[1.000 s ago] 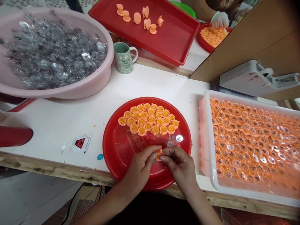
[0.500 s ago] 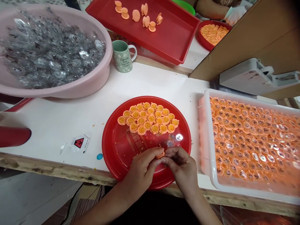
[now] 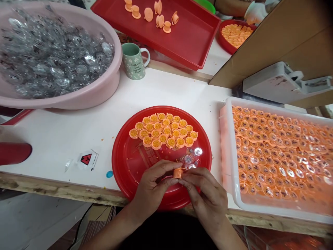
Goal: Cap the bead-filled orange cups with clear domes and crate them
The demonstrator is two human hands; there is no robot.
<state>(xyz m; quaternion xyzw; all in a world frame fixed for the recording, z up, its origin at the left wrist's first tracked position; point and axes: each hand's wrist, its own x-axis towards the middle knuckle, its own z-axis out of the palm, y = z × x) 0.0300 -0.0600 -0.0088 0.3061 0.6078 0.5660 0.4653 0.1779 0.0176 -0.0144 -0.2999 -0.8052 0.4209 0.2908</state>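
Both my hands meet over the near part of a round red plate (image 3: 125,163). My left hand (image 3: 152,187) and my right hand (image 3: 206,192) pinch one small orange cup (image 3: 178,172) between their fingertips. Several orange cups filled with yellow beads (image 3: 163,131) stand in rows on the plate's far half. A few clear round lids (image 3: 194,156) lie on the plate just beyond my fingers.
A white bin (image 3: 229,173) full of lidded orange cups stands to the right. A pink basin (image 3: 104,90) of clear lids, a green mug (image 3: 134,60) and a red tray (image 3: 192,38) with loose cups sit behind. Another person's gloved hand (image 3: 253,12) hovers by a red bowl (image 3: 235,34).
My hands have shifted slightly toward me and turned the small orange cup onto its side between the fingertips. The other person's gloved hand moved right, off the red bowl.
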